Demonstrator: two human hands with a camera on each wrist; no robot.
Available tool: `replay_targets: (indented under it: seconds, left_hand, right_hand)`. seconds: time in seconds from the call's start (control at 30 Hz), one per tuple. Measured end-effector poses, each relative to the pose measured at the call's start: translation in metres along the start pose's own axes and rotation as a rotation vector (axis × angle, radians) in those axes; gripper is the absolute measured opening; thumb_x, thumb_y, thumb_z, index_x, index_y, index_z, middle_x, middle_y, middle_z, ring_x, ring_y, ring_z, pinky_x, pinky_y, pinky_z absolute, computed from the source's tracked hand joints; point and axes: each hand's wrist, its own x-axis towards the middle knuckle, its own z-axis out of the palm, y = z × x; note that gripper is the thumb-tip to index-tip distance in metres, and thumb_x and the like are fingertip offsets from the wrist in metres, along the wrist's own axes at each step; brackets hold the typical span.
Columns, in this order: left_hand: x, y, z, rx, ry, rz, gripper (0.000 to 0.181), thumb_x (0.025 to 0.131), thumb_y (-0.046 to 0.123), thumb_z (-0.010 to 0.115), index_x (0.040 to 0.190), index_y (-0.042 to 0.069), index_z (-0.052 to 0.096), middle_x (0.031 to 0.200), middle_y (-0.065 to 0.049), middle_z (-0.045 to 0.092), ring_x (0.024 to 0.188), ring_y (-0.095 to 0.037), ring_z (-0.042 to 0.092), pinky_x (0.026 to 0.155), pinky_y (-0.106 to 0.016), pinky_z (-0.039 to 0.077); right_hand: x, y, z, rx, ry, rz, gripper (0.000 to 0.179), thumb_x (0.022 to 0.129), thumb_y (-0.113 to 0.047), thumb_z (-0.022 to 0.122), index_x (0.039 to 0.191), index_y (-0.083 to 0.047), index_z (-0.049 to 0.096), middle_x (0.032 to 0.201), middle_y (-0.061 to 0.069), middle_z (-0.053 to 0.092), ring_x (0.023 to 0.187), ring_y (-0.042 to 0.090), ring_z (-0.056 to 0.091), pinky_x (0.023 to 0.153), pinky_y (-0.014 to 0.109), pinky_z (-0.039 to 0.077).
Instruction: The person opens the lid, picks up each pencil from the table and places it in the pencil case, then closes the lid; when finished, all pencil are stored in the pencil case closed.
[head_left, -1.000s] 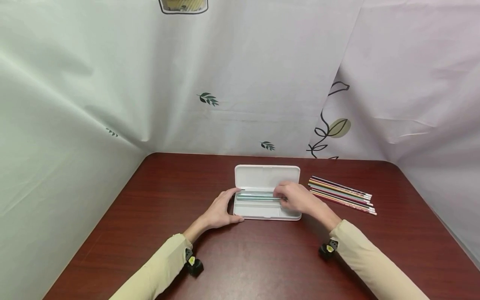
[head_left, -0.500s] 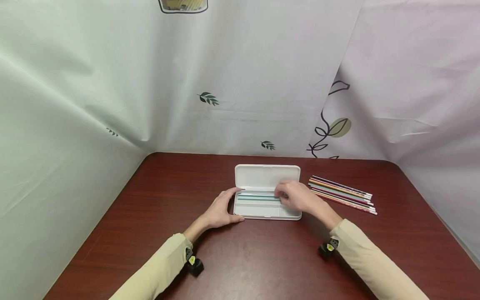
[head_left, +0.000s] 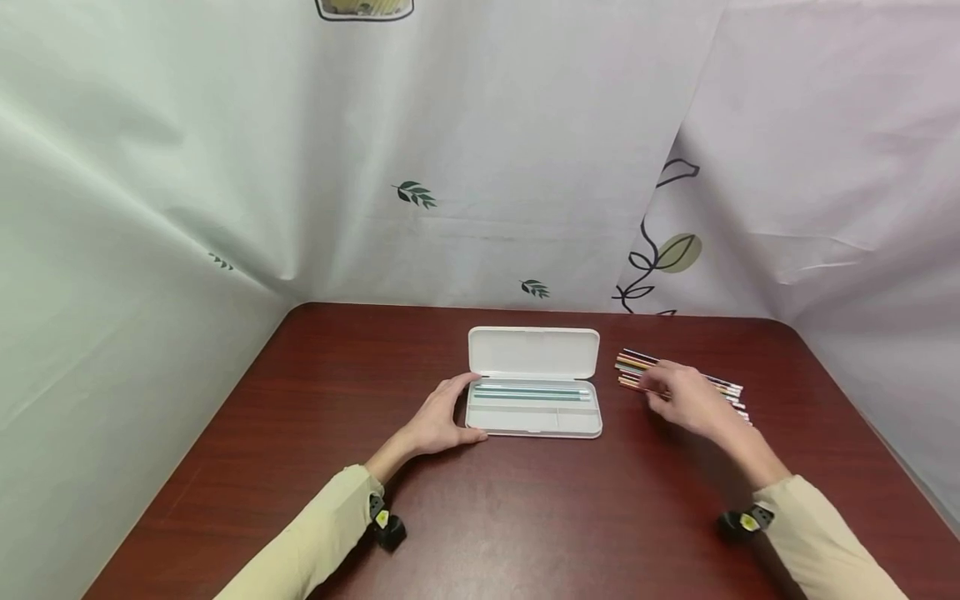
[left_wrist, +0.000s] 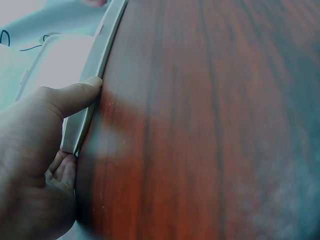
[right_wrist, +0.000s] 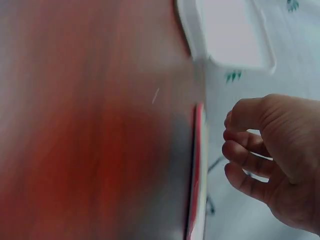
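In the head view a white pencil case (head_left: 513, 422) lies with its lid (head_left: 533, 353) raised at the back. Teal pencils (head_left: 525, 392) lie along its rear compartment; the front compartments hold nothing visible. My left hand (head_left: 437, 421) grips the case's left end, thumb at the front edge and fingers round the end, as the left wrist view shows with the case wall (left_wrist: 90, 107). Above a row of coloured pencils (head_left: 628, 367) hovers my right hand (head_left: 693, 406), fingers loosely bent. The right wrist view shows nothing between those fingers, and a red pencil (right_wrist: 196, 150) beneath.
The dark red wooden table (head_left: 555, 517) extends in front of the case and to both sides. White cloth with leaf prints (head_left: 480, 150) hangs behind and beside it. A dark camera (head_left: 388, 533) is strapped to each wrist.
My right hand has left the pencils in the case and moved right to the row on the table. My left hand stays on the case.
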Motion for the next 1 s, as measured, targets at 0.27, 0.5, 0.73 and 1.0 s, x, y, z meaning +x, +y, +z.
replay_targets:
  seconds: [0.27,0.5,0.73,1.0]
  left_hand:
    - [0.0,0.002,-0.002,-0.013,0.002,0.007,0.089,0.073,0.027,0.089,0.146,0.006,0.043,0.146,-0.013,0.048,0.132,-0.032,0.042,0.106,-0.051,0.034]
    - [0.0,0.0,0.0,-0.009,0.006,0.011,0.089,0.073,0.026,0.089,0.146,0.005,0.043,0.145,-0.013,0.048,0.131,-0.032,0.043,0.105,-0.051,0.035]
    - [-0.001,-0.001,0.001,-0.006,-0.005,0.001,0.09,0.073,0.026,0.089,0.148,0.007,0.042,0.147,-0.012,0.047,0.132,-0.032,0.042,0.106,-0.051,0.036]
    - [-0.001,0.0,0.0,-0.027,0.004,-0.003,0.089,0.072,0.027,0.089,0.146,0.007,0.044,0.146,-0.012,0.048,0.131,-0.032,0.043,0.105,-0.052,0.035]
  right_hand:
    - [-0.045,0.025,-0.022,-0.088,-0.033,0.161,0.019,0.074,0.003,0.077,0.088,-0.007,0.07,0.083,0.0,0.059,0.07,0.017,0.053,0.059,0.04,0.045]
    - [-0.066,0.036,-0.031,-0.109,-0.045,0.238,0.018,0.074,0.003,0.076,0.089,-0.006,0.07,0.086,0.004,0.06,0.071,0.019,0.052,0.058,0.04,0.044]
    - [-0.075,0.042,-0.033,-0.125,-0.039,0.24,0.02,0.073,0.003,0.076,0.088,-0.009,0.069,0.088,0.004,0.059,0.071,0.019,0.053,0.058,0.041,0.044]
    - [-0.079,0.047,-0.032,-0.124,-0.044,0.245,0.021,0.073,0.003,0.076,0.089,-0.009,0.069,0.088,0.004,0.06,0.072,0.02,0.053,0.058,0.042,0.044]
